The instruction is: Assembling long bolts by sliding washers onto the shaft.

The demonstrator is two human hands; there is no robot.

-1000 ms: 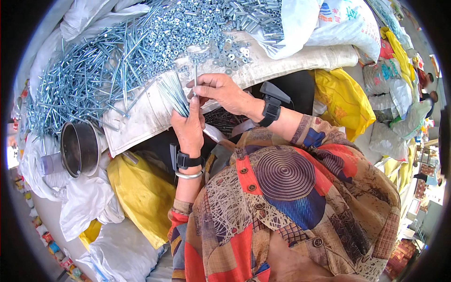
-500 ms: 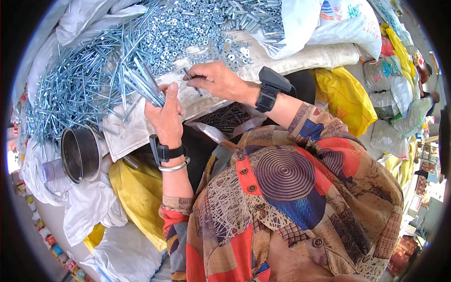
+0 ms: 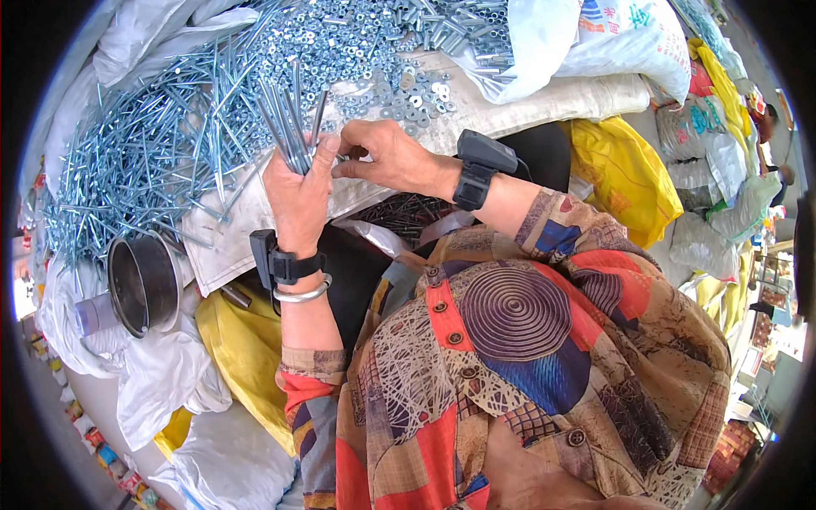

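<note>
Upright in my left hand (image 3: pixel 297 195) stands a bundle of long thin metal bolts (image 3: pixel 286 123), fingers wrapped round their lower part. One bolt (image 3: pixel 319 115) leans apart from the others, to the right, beside my left thumb. My right hand (image 3: pixel 395 157) is close against that thumb, its thumb and fingers pinched together; what lies in the pinch, if anything, is hidden. Behind my hands lie loose silvery washers (image 3: pixel 412 100) and a heap of small nuts (image 3: pixel 327 38). A large tangle of similar long bolts (image 3: pixel 144 157) spreads to the left.
Short metal tubes (image 3: pixel 476 38) lie at the back beside a white printed sack (image 3: pixel 616 51). A dark round tin (image 3: pixel 144 285) sits tilted at the left. The pale cloth (image 3: pixel 527 106) edges the work surface. Dark metal pieces (image 3: pixel 404 217) lie below my hands; yellow sacks (image 3: pixel 616 174) flank me.
My left hand has turned the bolt bundle more upright. My right hand, which held a bolt apart, has come left against the left thumb; one bolt now leans beside the bundle.
</note>
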